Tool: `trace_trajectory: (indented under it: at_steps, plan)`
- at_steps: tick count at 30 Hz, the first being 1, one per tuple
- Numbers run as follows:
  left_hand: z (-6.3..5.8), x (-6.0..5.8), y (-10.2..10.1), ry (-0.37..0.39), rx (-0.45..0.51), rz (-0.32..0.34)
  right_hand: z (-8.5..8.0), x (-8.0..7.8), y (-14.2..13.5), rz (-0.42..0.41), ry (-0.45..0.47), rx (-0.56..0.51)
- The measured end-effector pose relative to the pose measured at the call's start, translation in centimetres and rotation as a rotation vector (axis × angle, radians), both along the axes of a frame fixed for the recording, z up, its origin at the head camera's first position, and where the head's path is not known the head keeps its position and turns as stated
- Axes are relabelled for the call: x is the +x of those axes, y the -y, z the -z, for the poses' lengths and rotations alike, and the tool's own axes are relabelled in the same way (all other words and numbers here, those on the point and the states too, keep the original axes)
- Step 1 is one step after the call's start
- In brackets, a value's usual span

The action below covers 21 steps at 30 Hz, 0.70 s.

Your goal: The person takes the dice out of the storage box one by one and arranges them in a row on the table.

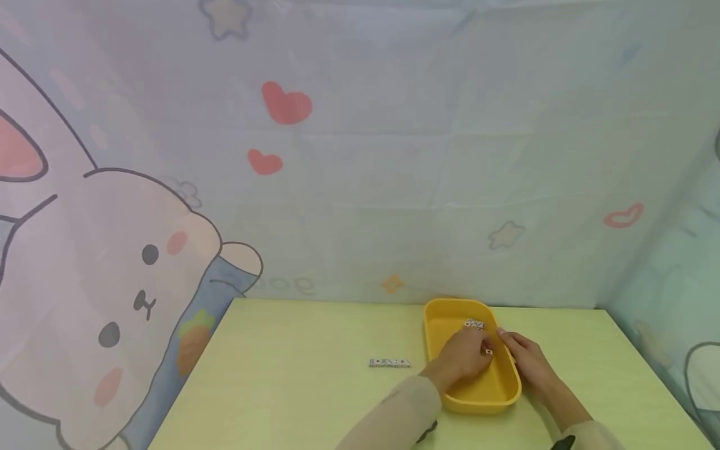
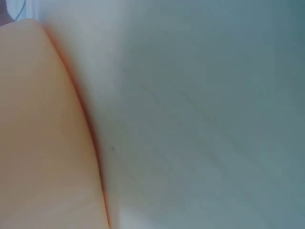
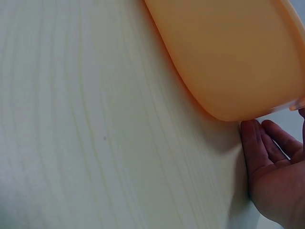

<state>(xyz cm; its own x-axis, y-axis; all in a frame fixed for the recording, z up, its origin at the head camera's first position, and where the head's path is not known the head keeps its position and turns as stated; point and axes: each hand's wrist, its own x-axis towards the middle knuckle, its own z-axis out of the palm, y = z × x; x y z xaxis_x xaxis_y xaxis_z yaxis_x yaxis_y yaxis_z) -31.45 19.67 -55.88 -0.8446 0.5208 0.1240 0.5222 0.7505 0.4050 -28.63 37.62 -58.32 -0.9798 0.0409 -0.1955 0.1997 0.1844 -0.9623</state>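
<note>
two hands at the yellow tray (image 1: pixel 488 407)
we see the left hand (image 1: pixel 468 352) pinching a white block (image 1: pixel 488 352) inside it; the right hand (image 1: pixel 529 361) rests loose fingers on its outer wall.

From well back, the head view faces forward and down over the tabletop (image 1: pixel 281 369) to its far edge and the backdrop (image 1: pixel 360 206). Both wrist views sit close, the left beside the yellow tray (image 1: pixel 478 407), the right at its curved end; all share tray and tabletop.
</note>
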Motion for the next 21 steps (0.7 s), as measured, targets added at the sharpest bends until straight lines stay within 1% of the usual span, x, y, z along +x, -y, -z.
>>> trace_trajectory:
  at_steps: [2,4,6,8,10,11,13,15,17,21]
  plan:
    - [-0.2,0.0,0.2,-0.005,0.06,-0.004,0.1,0.0,0.1,-0.001,0.006,0.002]
    - [-0.5,0.1,0.6,0.037,0.149,-0.02,0.3,-0.1,0.2,-0.012,0.011,-0.005]
    - [-0.9,0.2,1.3,0.074,0.235,-0.021,0.6,-0.1,0.4,-0.016,0.017,-0.018]
    - [-1.9,0.6,2.2,0.134,0.312,0.0,0.8,-0.1,0.3,-0.021,0.024,-0.013]
    - [-3.1,0.9,3.4,0.171,0.364,0.044,0.8,0.0,0.2,-0.024,0.029,-0.002]
    - [-3.7,1.0,4.1,0.177,0.382,0.073,0.7,0.0,0.1,-0.024,0.031,0.003]
    - [-5.0,1.1,5.7,0.2,0.413,0.109,0.4,0.0,-0.1,-0.023,0.031,0.022]
    - [-5.8,0.9,7.5,0.201,0.435,0.123,0.2,0.0,-0.2,-0.017,0.032,0.023]
    - [-6.2,0.6,9.5,0.194,0.442,0.118,0.0,0.0,-0.2,-0.01,0.034,0.016]
    - [-6.3,0.1,14.1,0.161,0.418,0.096,-0.4,0.0,-0.1,-0.012,0.039,0.008]
